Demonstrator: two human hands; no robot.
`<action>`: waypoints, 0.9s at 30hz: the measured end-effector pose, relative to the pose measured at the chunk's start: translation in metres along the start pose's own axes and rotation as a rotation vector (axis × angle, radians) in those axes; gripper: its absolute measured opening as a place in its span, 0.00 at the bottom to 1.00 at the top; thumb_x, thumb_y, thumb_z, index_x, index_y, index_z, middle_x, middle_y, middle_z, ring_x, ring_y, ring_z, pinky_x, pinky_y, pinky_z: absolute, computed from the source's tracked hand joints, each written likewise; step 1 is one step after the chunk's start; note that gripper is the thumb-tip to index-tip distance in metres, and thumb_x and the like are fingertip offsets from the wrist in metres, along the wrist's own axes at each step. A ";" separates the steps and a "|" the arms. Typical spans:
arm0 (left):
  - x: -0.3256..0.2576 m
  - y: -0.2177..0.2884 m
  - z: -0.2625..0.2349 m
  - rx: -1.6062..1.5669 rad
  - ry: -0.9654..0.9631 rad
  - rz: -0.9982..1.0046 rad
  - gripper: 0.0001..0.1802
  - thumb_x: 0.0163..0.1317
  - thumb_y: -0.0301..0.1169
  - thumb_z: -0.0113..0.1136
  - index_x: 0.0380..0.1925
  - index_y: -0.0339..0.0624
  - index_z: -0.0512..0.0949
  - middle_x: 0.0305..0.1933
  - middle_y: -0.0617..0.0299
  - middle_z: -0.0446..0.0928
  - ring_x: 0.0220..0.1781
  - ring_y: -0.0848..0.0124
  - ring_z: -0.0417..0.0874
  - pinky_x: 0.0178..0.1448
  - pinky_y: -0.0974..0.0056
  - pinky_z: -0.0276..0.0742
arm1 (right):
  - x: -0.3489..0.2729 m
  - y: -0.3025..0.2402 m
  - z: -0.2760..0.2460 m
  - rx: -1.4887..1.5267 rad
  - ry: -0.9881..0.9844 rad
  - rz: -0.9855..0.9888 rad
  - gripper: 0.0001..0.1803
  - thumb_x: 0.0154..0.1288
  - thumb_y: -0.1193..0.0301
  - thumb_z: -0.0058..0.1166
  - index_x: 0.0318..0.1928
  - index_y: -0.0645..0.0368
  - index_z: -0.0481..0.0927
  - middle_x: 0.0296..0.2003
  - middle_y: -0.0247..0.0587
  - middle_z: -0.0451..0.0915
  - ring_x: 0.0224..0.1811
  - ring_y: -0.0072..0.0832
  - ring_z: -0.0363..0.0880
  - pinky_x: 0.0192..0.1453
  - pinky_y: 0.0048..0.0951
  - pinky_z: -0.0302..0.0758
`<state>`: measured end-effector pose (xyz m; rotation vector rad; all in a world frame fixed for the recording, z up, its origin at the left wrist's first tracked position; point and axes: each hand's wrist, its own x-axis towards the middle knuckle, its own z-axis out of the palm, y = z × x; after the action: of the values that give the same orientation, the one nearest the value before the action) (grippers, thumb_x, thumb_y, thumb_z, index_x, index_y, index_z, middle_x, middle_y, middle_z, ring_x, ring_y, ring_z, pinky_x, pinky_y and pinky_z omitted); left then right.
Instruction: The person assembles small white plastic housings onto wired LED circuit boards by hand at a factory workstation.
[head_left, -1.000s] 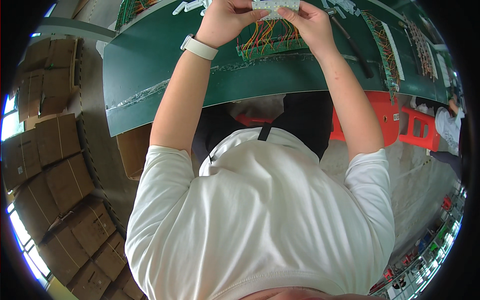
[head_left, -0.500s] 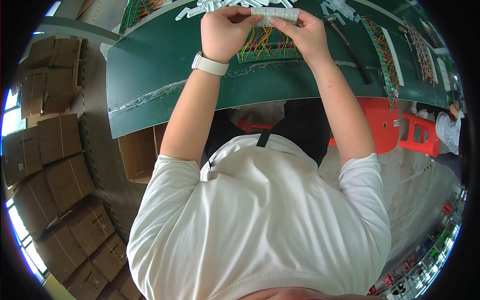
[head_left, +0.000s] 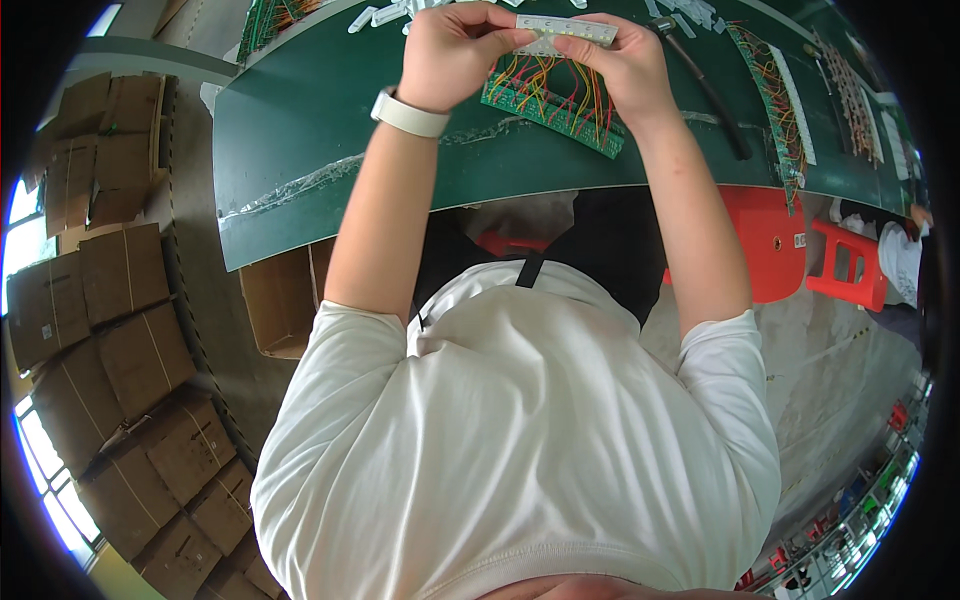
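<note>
Both hands pinch a white strip with rows of small dots [head_left: 567, 28] above the far part of the table. My left hand [head_left: 450, 55], with a pale watch band on its wrist, grips the strip's left end between thumb and fingers. At the right end, my right hand [head_left: 625, 65] is closed on it in the same way. Red and yellow wires run from beneath the strip to a long green circuit board [head_left: 560, 120], which lies slanted on the table below my hands. Fingers cover parts of the strip.
On the green table [head_left: 290, 150] lie white plastic pieces [head_left: 390, 14], a black-handled hammer [head_left: 715, 100] and another wired board [head_left: 775, 110] to the right. Cardboard boxes [head_left: 130, 280] are stacked at left. Red stools [head_left: 845, 265] stand at right, near another person's sleeve [head_left: 900, 262].
The strip has shifted slightly right and tipped in my hands. The green circuit board has swung so its right end lies nearer to me.
</note>
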<state>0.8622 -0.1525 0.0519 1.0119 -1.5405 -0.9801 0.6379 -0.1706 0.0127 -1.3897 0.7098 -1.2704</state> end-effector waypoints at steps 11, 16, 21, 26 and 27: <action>-0.021 0.038 0.046 0.488 0.429 -0.011 0.03 0.63 0.21 0.69 0.32 0.30 0.85 0.29 0.64 0.85 0.29 0.76 0.82 0.36 0.68 0.77 | -0.014 -0.034 0.041 -0.439 0.210 -0.088 0.07 0.65 0.77 0.67 0.43 0.66 0.87 0.38 0.37 0.89 0.40 0.21 0.85 0.47 0.26 0.80; -0.026 0.021 0.056 0.559 0.628 0.272 0.06 0.54 0.27 0.75 0.30 0.37 0.88 0.25 0.56 0.86 0.24 0.66 0.88 0.32 0.67 0.82 | -0.016 -0.008 0.038 -0.770 0.418 -0.465 0.16 0.63 0.66 0.75 0.45 0.64 0.88 0.37 0.33 0.89 0.38 0.17 0.85 0.43 0.24 0.80; -0.025 0.005 0.026 0.052 0.269 0.003 0.06 0.59 0.23 0.75 0.33 0.31 0.87 0.27 0.62 0.85 0.29 0.79 0.82 0.34 0.71 0.78 | -0.009 -0.027 0.020 -0.106 0.079 0.016 0.13 0.62 0.69 0.73 0.42 0.65 0.89 0.34 0.34 0.89 0.36 0.18 0.84 0.41 0.22 0.79; -0.032 -0.013 -0.008 -0.363 -0.109 0.009 0.04 0.62 0.17 0.71 0.36 0.28 0.86 0.37 0.59 0.87 0.38 0.76 0.84 0.45 0.71 0.80 | -0.006 -0.033 0.013 0.024 -0.255 0.156 0.12 0.61 0.72 0.75 0.42 0.64 0.89 0.34 0.36 0.89 0.35 0.17 0.84 0.42 0.22 0.79; -0.034 -0.008 -0.004 -0.349 -0.019 -0.043 0.04 0.62 0.19 0.72 0.36 0.28 0.86 0.36 0.59 0.87 0.37 0.76 0.84 0.44 0.71 0.80 | -0.009 -0.037 0.019 0.012 -0.248 0.150 0.12 0.61 0.72 0.75 0.42 0.64 0.89 0.34 0.36 0.89 0.35 0.17 0.84 0.42 0.22 0.79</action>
<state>0.8722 -0.1233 0.0343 0.7920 -1.3083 -1.2408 0.6456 -0.1477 0.0476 -1.4265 0.6210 -0.9635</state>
